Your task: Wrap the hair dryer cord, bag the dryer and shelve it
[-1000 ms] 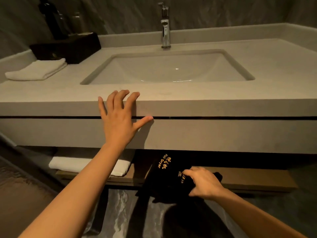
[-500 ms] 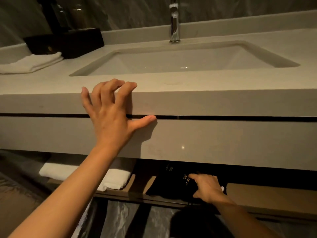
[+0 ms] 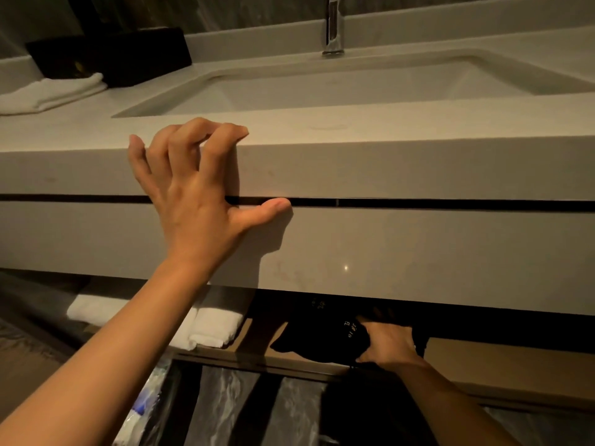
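Note:
The black hair dryer bag (image 3: 317, 341) with gold lettering lies on the wooden shelf (image 3: 502, 368) under the vanity, its top hidden in shadow beneath the counter front. The dryer itself is not visible. My right hand (image 3: 386, 344) grips the bag's right side, fingers tucked into the dark fabric. My left hand (image 3: 196, 191) rests flat on the front edge of the pale stone counter (image 3: 418, 162), fingertips hooked over the top, thumb spread along the dark groove. It holds nothing.
Folded white towels (image 3: 212, 329) lie on the shelf left of the bag. On the counter sit a sink basin (image 3: 338, 85), a chrome tap (image 3: 333, 30), a folded white towel (image 3: 54, 94) and a black box (image 3: 128, 56). Marbled floor shows below the shelf.
The view has dropped lower and closer to the vanity. My right hand has pushed the bag further back onto the shelf, under the counter. My left hand has stayed on the counter edge.

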